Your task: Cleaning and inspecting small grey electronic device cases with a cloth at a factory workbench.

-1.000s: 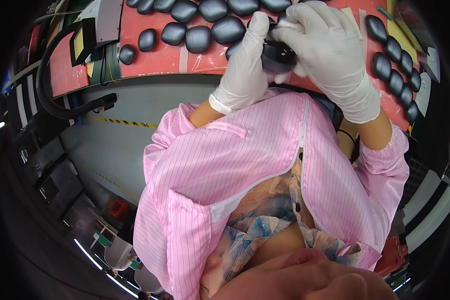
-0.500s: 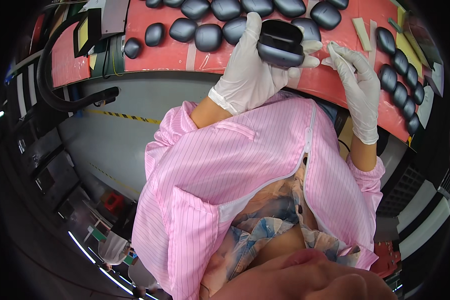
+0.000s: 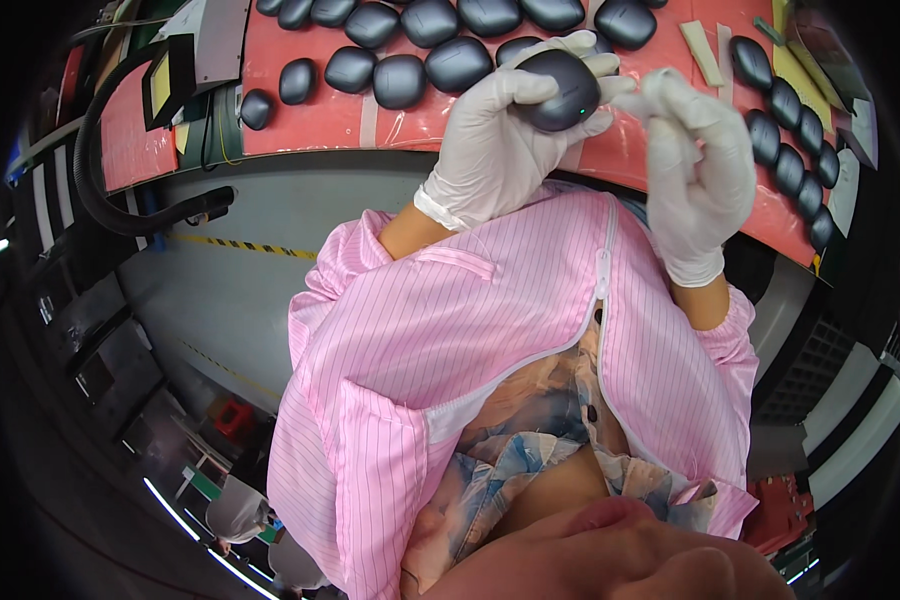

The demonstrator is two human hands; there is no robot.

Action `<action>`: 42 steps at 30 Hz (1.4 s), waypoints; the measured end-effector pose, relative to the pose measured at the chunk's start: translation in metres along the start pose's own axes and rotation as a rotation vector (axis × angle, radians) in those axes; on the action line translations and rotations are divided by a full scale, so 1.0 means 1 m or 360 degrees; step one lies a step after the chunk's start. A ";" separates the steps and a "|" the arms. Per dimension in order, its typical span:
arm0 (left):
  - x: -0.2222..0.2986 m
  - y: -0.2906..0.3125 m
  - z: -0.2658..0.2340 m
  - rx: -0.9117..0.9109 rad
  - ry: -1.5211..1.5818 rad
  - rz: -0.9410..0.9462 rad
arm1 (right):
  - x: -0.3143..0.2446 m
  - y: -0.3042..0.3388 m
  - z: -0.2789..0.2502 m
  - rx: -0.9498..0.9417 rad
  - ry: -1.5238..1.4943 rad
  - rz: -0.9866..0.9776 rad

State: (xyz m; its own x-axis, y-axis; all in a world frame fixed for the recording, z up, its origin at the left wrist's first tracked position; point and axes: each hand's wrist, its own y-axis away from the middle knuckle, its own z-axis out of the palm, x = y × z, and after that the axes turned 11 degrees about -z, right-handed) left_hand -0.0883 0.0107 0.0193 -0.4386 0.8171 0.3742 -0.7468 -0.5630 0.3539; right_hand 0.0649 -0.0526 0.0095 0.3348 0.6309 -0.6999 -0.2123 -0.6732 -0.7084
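A dark grey-blue earbud charging case (image 3: 568, 92) rests in my left hand (image 3: 490, 145), which wears a white glove. Its lid is down, and a small green light glows on its front. My left thumb presses along the side of the case while the fingers wrap behind it. Close by on the right is my right hand (image 3: 705, 165), also in a white glove, raised with its fingers curled together. Motion smears its fingertips, and whatever they pinch cannot be made out against the glove.
Several similar cases (image 3: 400, 82) stand in rows on the red table mat (image 3: 300, 130), with another group (image 3: 790, 170) at the right. A pale strip (image 3: 702, 52) lies near that group. A black flexible hose (image 3: 90, 150) curves down at the left, beside a dark frame (image 3: 170, 82).
The charging case went from lid up to lid down, and its green light now shows. My right hand has turned and curled inward; the white cloth seen in it is no longer distinguishable.
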 end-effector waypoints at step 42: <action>0.003 -0.005 -0.007 -0.0158 -0.0323 -0.0392 | 0.009 0.013 -0.011 -0.0522 0.0018 0.0321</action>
State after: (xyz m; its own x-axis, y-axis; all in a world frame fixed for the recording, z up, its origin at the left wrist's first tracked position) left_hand -0.0895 0.0166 0.0125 -0.1381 0.8800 0.4545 -0.8676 -0.3288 0.3731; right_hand 0.0755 -0.0597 -0.0048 0.3269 0.4702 -0.8198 0.0296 -0.8721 -0.4884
